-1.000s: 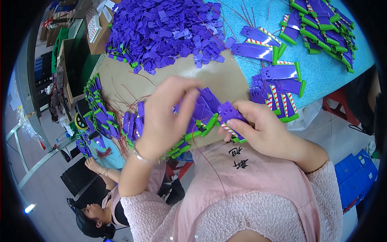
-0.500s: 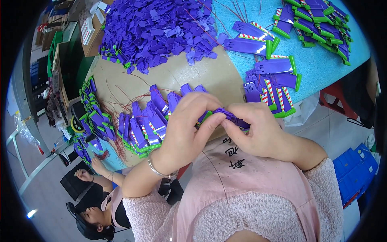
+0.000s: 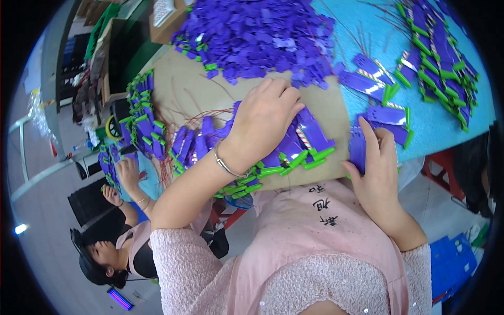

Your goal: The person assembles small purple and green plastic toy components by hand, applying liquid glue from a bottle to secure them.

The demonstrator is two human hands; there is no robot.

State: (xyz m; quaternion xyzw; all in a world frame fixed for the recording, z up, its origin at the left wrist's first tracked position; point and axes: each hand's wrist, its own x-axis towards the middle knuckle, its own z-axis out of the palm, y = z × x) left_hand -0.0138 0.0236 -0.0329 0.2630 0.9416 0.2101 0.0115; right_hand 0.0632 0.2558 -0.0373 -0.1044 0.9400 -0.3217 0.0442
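Blue table (image 3: 443, 128), pink apron (image 3: 286, 223) with black characters (image 3: 321, 203) — right hand (image 3: 377, 163) spread at purple panel (image 3: 357, 147), left hand's (image 3: 262, 122) grip unclear.

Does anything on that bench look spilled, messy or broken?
Nothing looks clearly broken or spilled. The untidiest part is the thin red wires, straggling loosely around the row of purple-and-green pieces. A few green bits also stand out along the left edge of the purple heap.

Blue tabletop (image 3: 436, 139): beige board (image 3: 328, 105), heaped purple pieces (image 3: 257, 42), purple-green parts (image 3: 359, 83).
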